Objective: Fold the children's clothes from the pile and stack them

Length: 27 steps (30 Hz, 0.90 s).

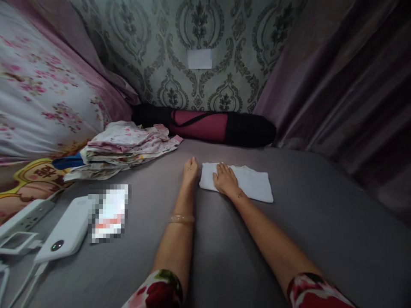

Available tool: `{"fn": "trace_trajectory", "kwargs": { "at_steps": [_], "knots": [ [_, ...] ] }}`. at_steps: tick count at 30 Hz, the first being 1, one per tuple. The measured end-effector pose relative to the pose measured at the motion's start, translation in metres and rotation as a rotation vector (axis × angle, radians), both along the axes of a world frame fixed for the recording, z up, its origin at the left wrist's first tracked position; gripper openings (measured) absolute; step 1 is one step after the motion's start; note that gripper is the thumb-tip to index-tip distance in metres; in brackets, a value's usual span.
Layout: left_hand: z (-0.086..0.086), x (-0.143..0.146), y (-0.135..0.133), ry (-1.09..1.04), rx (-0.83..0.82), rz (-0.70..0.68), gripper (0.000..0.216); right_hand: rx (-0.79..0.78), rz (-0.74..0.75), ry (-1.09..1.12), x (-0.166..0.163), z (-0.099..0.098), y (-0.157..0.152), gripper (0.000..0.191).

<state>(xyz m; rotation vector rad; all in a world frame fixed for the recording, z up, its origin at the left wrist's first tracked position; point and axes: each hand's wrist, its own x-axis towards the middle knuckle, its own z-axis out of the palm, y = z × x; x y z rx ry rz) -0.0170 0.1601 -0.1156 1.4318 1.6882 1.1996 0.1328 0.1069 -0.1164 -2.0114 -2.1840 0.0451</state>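
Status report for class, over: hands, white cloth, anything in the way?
Right hand flat on white cloth; left hand beside it, grip unclear. Cloth folded on grey sheet. Clothes stack apart, not in the way.

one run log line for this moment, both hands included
right hand: palm down on folded white cloth | left hand: beside cloth's left edge | surface: grey sheet | left side: clothes stack, power bank

Red floral sleeves (160,291), pale bangle (181,219), small dark markings (240,195)
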Motion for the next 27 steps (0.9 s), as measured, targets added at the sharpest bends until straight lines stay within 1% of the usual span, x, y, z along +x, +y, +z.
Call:
{"fn": "trace_trajectory", "kwargs": {
  "at_steps": [3,5,8,12,14,17,19,21,23,25,27],
  "knots": [
    [0.0,0.0,0.0,-0.013,-0.004,0.016,0.037,0.03,0.0,0.006,-0.015,0.005,0.003,0.056],
    [0.001,0.0,0.0,-0.028,-0.001,0.021,0.037,0.065,0.05,0.031,-0.028,0.006,0.005,0.055],
    [0.001,-0.001,0.0,-0.05,0.006,0.029,0.037,0.025,0.109,0.064,-0.045,0.004,0.006,0.057],
    [0.001,0.0,0.0,-0.063,0.018,0.028,0.034,-0.073,0.094,0.063,-0.052,0.006,0.008,0.057],
    [0.0,0.001,0.0,-0.064,0.024,0.022,0.034,-0.063,0.094,0.065,-0.054,0.008,0.008,0.057],
    [-0.001,0.003,-0.001,-0.052,0.063,0.006,0.035,-0.004,0.127,0.096,-0.059,0.005,0.008,0.057],
    [-0.001,0.005,-0.001,-0.042,0.094,-0.01,0.036,-0.022,0.146,0.135,-0.06,0.003,0.009,0.058],
    [0.002,0.008,-0.002,-0.018,0.119,-0.028,0.036,-0.057,0.165,0.189,-0.055,0.004,0.01,0.058],
    [0.005,0.015,-0.004,0.028,0.134,-0.064,0.035,-0.059,0.171,0.244,-0.043,0.009,0.008,0.057],
    [0.008,0.026,-0.007,0.093,0.159,-0.128,0.033,-0.01,0.125,0.265,-0.022,0.015,0.003,0.056],
    [0.009,0.04,-0.014,0.176,0.177,-0.214,0.03,0.043,0.043,0.231,0.004,0.019,-0.007,0.056]
  ]
}}
